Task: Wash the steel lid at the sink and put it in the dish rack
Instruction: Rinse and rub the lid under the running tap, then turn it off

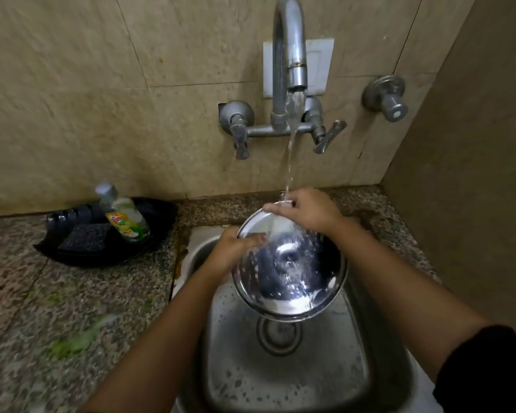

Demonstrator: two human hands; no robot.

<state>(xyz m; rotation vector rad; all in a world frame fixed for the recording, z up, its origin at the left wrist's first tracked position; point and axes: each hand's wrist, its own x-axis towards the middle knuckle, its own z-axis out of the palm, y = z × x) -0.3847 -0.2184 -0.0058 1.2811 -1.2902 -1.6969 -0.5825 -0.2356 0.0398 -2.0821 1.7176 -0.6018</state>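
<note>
2 hands hold the steel lid [289, 272] tilted over the sink [280, 377], its far rim under the stream from the tap [291, 55]. The left hand [236, 248] is clamped on the lid's left rim, thumb on the inner face; the right hand [307, 211] is closed over the top rim where the water lands. Water runs down the shiny inner face and little foam shows, so this looks like the rinse, late in the washing. What is left, by my reading, is to finish rinsing, shake off the water and carry the lid to the dish rack, which is not in view.

The speckled granite surface [57, 293] runs left of the sink and carries a black tray [149, 213] with a dish soap bottle [125, 219] and a dark scrub pad [85, 236]. Greenish smears mark the stone nearer the camera. Beige tiles line the wall [102, 99], with a separate valve [385, 96] to the right of the tap.
</note>
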